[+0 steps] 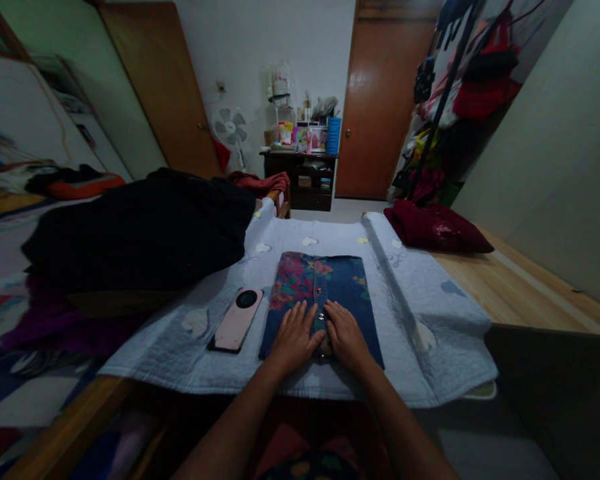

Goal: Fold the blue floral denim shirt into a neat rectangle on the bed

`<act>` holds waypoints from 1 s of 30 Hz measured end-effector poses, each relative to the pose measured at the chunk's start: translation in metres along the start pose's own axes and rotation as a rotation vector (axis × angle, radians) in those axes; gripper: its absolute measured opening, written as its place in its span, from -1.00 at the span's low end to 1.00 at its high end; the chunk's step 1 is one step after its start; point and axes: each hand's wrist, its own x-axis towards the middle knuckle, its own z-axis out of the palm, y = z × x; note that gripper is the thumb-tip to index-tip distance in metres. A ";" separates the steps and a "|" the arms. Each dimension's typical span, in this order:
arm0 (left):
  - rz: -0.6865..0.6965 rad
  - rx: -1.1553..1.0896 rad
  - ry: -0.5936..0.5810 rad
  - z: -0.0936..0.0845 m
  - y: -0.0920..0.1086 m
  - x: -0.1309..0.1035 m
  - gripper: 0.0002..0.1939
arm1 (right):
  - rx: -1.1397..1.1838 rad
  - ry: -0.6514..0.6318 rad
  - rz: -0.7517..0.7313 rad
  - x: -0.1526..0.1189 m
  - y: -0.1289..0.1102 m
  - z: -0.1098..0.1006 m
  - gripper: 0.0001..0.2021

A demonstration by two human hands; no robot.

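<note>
A folded blue denim shirt (347, 283) with a red floral print lies flat in front of me, a row of metal snap buttons down its middle. My left hand (296, 339) rests palm down on its lower left part, fingers stretched out beside the buttons. On the other side of the button strip, my right hand (347, 333) lies flat on the cloth with its fingers extended. Both hands press on the shirt and grip nothing. Under the shirt spreads a light blue quilted cover (420, 373) with pale patches. A pink phone (237, 323) lies face down left of the shirt.
A big heap of black clothing (145, 233) lies to the left. At the right, a folded dark red garment (437, 227) sits on a wooden ledge (525, 287). Farther back stand a white fan (231, 128), a dark cabinet (313, 199) and a brown door (375, 107).
</note>
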 end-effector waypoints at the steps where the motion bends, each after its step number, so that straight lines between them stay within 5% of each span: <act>1: 0.001 0.002 0.003 0.000 0.000 0.000 -0.32 | -0.007 -0.010 0.005 -0.001 -0.001 0.002 -0.57; 30: -0.025 -0.028 0.030 -0.004 -0.002 -0.003 -0.38 | 0.005 -0.011 0.026 -0.003 -0.002 -0.002 -0.57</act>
